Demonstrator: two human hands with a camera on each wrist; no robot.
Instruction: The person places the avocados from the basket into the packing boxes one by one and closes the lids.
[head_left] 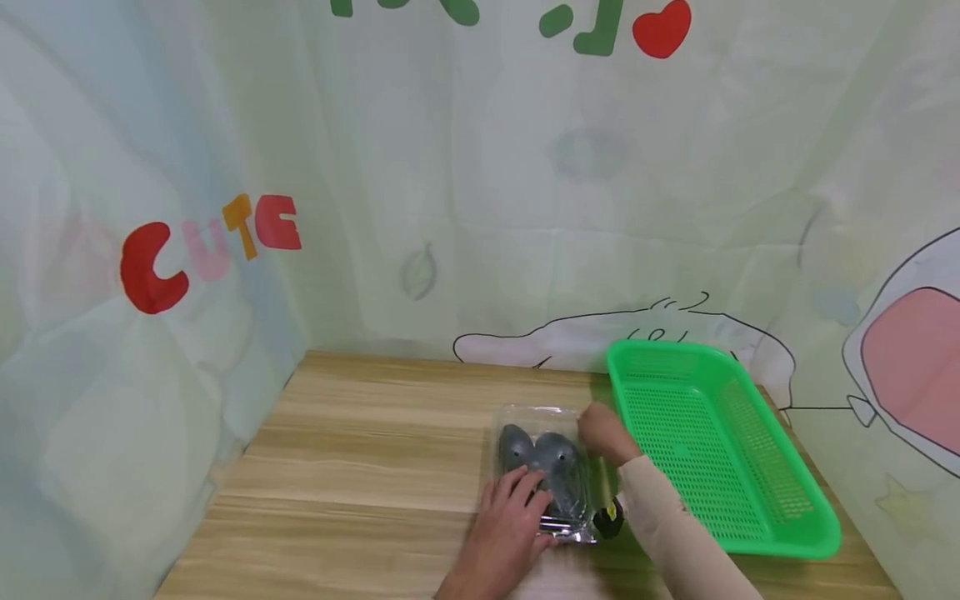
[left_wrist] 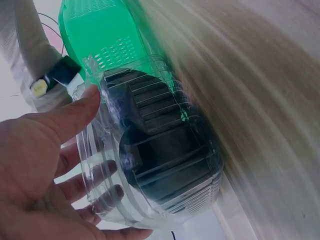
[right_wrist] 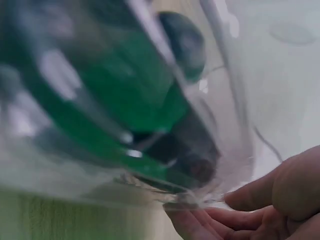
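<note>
A clear plastic clamshell box (head_left: 573,521) lies on the wood-grain table, with dark oval fruits (head_left: 557,458) like avocados inside. My left hand (head_left: 510,521) holds the box's near left part. Its fingers are spread over the lid and its thumb is at the near edge; in the left wrist view the fingers (left_wrist: 102,172) show through the plastic. At the far right corner, my right hand (head_left: 606,432) pinches the rim. The right wrist view has the thumb (right_wrist: 255,192) on one side of that rim and the fingers on the other, partly hidden by the plastic.
A green slotted plastic basket (head_left: 678,450) stands close to the right of the box, beside my right forearm. Printed cloth walls (head_left: 525,208) rise behind the table (head_left: 360,450) and along both sides. A black band (head_left: 609,518) sits at my right wrist.
</note>
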